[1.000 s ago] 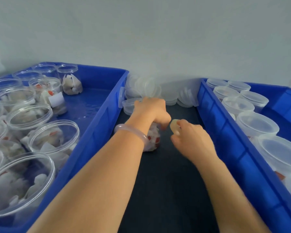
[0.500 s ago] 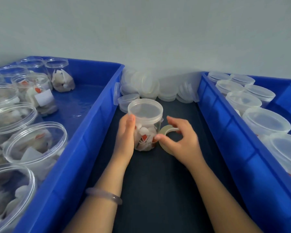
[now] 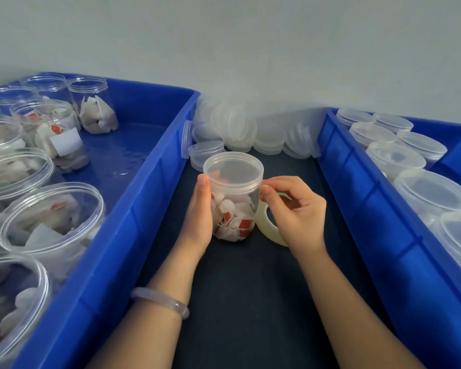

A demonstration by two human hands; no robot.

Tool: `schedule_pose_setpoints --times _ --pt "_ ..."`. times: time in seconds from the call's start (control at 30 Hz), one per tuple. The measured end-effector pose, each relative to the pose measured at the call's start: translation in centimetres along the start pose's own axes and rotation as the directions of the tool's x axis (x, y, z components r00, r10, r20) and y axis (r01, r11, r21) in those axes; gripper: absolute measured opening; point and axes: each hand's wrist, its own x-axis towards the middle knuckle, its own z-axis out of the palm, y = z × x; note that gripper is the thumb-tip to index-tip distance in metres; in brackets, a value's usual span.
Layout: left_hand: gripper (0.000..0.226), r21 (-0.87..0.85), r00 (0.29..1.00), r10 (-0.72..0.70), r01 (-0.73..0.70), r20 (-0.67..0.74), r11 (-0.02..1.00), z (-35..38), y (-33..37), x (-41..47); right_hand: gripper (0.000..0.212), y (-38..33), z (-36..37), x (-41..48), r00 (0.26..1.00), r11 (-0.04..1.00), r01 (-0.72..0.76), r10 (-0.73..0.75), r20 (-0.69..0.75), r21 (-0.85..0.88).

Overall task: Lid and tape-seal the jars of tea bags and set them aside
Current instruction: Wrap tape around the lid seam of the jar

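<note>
Jar (image 3: 234, 209) of tea bags is standing upright on the dark surface (image 3: 250, 302) btwn two blue bins, w/ its lid (image 3: 233, 169) already sitting on top. Left hand (image 3: 200, 217) is gripping the jar from its left side, thumb tip reaching up to the lid's rim. The other fingers are going round the back, out of view. Right hand (image 3: 298, 211) is curling round the tape roll (image 3: 264, 227) just beside the jar's right wall, thumb and forefinger pinching together at the lid's lower edge. The clear tape is too faint to make out, so can't tell if an end is sticking there yet.

Step in hand, as I'm judging it: starting the seal. Prob. best to be pressing the tape end half on the lid's skirt, half on the jar wall. Then the left hand should be turning the jar while the right is feeding the roll under light tension, so no wrinkles or gaps are forming. The left thumb is sitting right on the seam and will need shifting as the tape is coming round.

Around: the left bin (image 3: 133, 203) is holding open jars (image 3: 51, 184) of tea bags, no lids on. The right bin (image 3: 357, 209) is holding lidded jars (image 3: 434, 193). Loose lids (image 3: 240, 129) are piling against the wall just behind the jar. Bin walls are crowding both sides, leaving little room for swinging the roll, but nothing is touching the jar except the hands.
</note>
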Motion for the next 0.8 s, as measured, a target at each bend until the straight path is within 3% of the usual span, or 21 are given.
schedule_pose_setpoints --times 0.17,0.3,0.5,0.6,0.7,0.8 --pt "0.084 0.006 1.000 0.006 -0.006 0.005 1.000 0.2 0.0 -0.1 0.024 -0.1 0.4 -0.4 1.000 1.000 -0.017 0.017 -0.015 0.019" --pt "0.067 -0.032 1.000 -0.002 0.002 -0.003 0.999 0.1 0.0 -0.1 0.020 -0.7 0.8 -0.2 0.994 0.990 -0.094 0.099 -0.041 0.109" --pt "0.085 -0.055 0.997 -0.073 0.073 0.006 0.996 0.3 0.3 -0.4 0.009 -0.9 0.5 0.6 0.974 0.923 -0.222 0.221 0.039 0.315" --pt "0.086 -0.060 0.998 -0.061 0.060 -0.023 0.996 0.5 0.6 -0.7 0.009 -0.8 0.5 0.5 0.967 0.920 -0.253 0.242 0.074 0.298" --pt "0.072 -0.021 0.999 -0.032 0.032 -0.016 0.999 0.8 0.5 -0.9 0.034 -0.4 0.4 0.4 0.954 0.940 -0.293 0.277 0.111 0.174" --pt "0.072 0.003 0.999 -0.034 0.034 0.002 0.999 0.8 0.6 -1.1 0.035 -0.4 0.3 0.3 0.956 0.951 -0.280 0.263 0.130 0.130"
